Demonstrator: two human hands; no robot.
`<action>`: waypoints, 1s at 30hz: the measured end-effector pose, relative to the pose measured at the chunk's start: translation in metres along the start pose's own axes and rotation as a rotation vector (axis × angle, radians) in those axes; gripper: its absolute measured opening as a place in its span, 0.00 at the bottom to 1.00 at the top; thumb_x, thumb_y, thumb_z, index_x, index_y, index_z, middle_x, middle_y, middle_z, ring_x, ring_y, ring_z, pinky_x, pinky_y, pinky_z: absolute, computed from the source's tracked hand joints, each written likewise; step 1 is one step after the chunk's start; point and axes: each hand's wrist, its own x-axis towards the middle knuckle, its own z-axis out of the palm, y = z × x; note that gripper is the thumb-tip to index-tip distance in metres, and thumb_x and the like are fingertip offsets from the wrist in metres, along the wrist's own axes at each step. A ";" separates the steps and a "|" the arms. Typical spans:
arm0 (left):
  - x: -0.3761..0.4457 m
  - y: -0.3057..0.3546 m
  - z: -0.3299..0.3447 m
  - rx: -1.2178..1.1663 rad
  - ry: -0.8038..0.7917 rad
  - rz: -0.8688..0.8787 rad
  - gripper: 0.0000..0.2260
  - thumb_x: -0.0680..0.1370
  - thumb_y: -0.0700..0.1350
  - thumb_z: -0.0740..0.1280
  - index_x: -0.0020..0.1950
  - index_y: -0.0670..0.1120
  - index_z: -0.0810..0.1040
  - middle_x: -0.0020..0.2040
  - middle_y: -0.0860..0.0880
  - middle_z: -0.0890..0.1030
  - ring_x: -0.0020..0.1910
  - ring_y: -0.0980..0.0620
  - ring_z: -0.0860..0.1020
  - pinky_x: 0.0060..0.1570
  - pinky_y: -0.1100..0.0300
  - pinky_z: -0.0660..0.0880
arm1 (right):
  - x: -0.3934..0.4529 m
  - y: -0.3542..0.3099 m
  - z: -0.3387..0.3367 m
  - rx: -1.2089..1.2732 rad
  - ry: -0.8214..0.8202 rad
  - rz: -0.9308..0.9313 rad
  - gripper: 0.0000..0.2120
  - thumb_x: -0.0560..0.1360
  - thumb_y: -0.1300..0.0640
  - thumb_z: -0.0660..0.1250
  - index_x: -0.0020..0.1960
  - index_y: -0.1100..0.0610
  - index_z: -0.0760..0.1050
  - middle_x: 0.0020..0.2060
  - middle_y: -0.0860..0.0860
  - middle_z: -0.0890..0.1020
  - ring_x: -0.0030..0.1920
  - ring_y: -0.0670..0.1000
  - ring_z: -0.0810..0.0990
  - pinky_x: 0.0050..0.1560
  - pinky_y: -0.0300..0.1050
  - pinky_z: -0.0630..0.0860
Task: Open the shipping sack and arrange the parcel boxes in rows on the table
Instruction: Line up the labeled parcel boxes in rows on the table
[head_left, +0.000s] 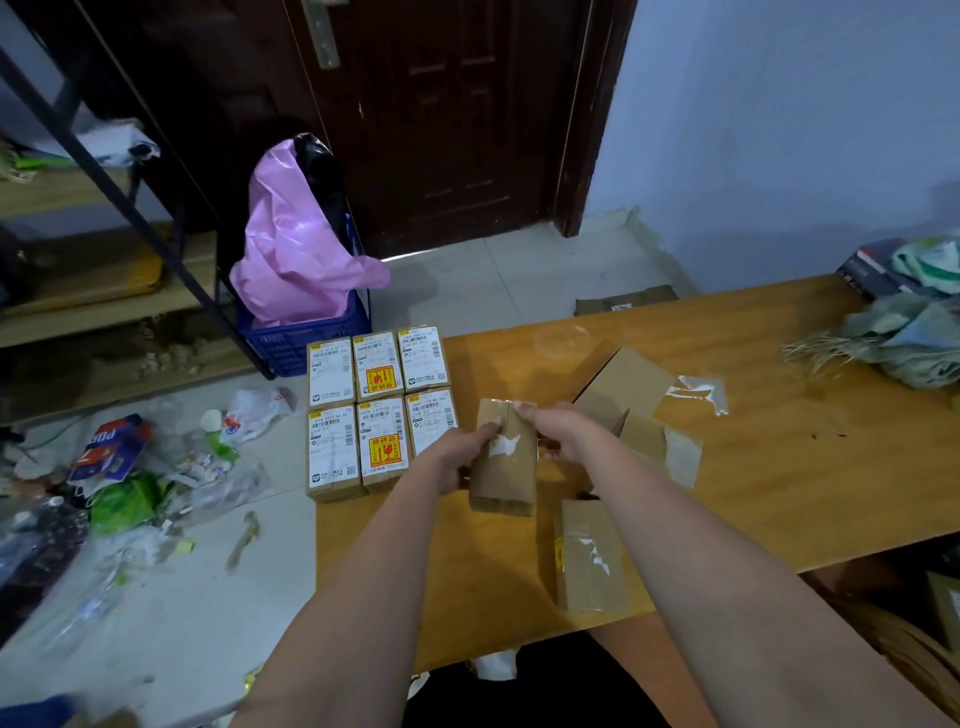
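while the head view looks down over the wooden table (753, 467), we see both hands holding one plain brown parcel box (503, 462) just right of the laid-out rows: the left hand (460, 457) grips its left side with fingers curled round it, and the right hand (558, 434) grips the right side with the thumb on the far top edge. we judge the box is held upright like this so it can be turned label-up and set beside the six labelled boxes (379, 410), which lie touching in two rows of three at the table's left end, labels facing up so they read at a glance. two more brown boxes wait nearby, one (621, 387) just beyond the right hand and one (589, 556) at the near edge. the shipping sack (904, 332) lies crumpled and slack at the far right, seemingly emptied. the held box's label is out of sight, the fingers behind it are hidden, the print on the labels is too small to read, and the sack is cut off by the frame.
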 end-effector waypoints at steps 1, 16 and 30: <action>-0.002 0.000 -0.001 0.002 -0.002 0.007 0.24 0.76 0.57 0.70 0.63 0.42 0.74 0.56 0.44 0.81 0.53 0.45 0.79 0.49 0.51 0.78 | 0.000 0.000 0.001 -0.004 -0.002 0.000 0.24 0.77 0.44 0.68 0.63 0.57 0.65 0.54 0.54 0.75 0.53 0.55 0.76 0.52 0.50 0.76; 0.008 -0.018 -0.024 -0.043 0.039 0.008 0.23 0.75 0.55 0.73 0.62 0.41 0.76 0.56 0.42 0.81 0.56 0.41 0.80 0.55 0.45 0.78 | -0.024 0.028 0.007 -1.014 -0.103 0.128 0.17 0.81 0.61 0.58 0.68 0.65 0.71 0.62 0.60 0.76 0.63 0.60 0.77 0.65 0.54 0.74; 0.007 -0.018 -0.033 -0.045 0.019 -0.009 0.21 0.75 0.54 0.72 0.61 0.41 0.77 0.53 0.44 0.81 0.51 0.43 0.80 0.51 0.47 0.78 | 0.006 0.065 0.027 -1.455 -0.192 0.278 0.24 0.83 0.53 0.58 0.74 0.64 0.64 0.71 0.59 0.68 0.70 0.61 0.68 0.69 0.53 0.67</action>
